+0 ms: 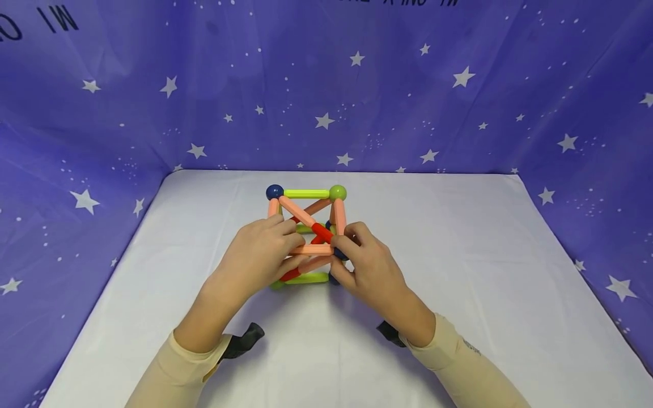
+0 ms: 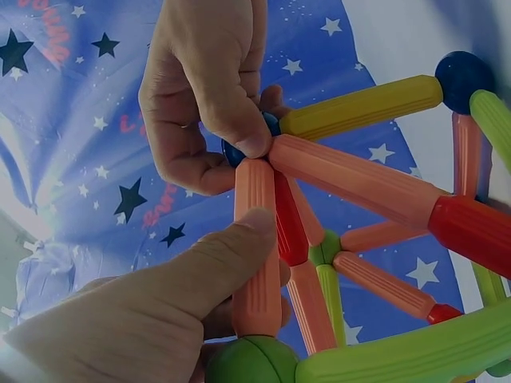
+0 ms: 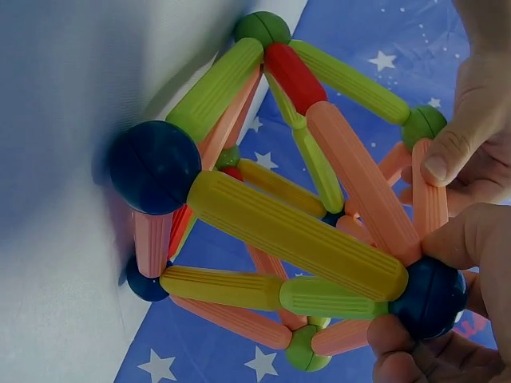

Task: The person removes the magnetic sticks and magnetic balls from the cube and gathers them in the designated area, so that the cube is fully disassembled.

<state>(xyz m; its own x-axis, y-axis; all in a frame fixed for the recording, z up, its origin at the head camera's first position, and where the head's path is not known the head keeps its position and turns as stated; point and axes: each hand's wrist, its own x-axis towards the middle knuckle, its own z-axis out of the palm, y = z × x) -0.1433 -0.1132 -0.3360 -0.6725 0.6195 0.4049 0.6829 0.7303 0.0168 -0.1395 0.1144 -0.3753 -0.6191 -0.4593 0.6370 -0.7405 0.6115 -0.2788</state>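
A box-shaped frame of ribbed rods and balls (image 1: 306,194) stands on the white table between both hands. Its rods are pink, yellow, green and red, with green and dark blue balls at the corners. My left hand (image 1: 260,252) pinches a pink rod (image 2: 255,239) along the upper near edge, thumb on top, close by a green ball (image 2: 254,361). At the other end of that rod, the right hand (image 1: 372,269) grips a dark blue ball (image 3: 431,297) between thumb and fingers. Diagonal pink-and-red rods (image 1: 298,212) cross the frame's faces. The left hand hides the upper near left corner in the head view.
The white-covered table (image 1: 474,272) spreads around the frame. A purple-blue cloth with white stars (image 1: 323,120) hangs behind and along both sides. Black pieces (image 1: 246,341) stick out at the wrists beside the beige sleeves (image 1: 176,368).
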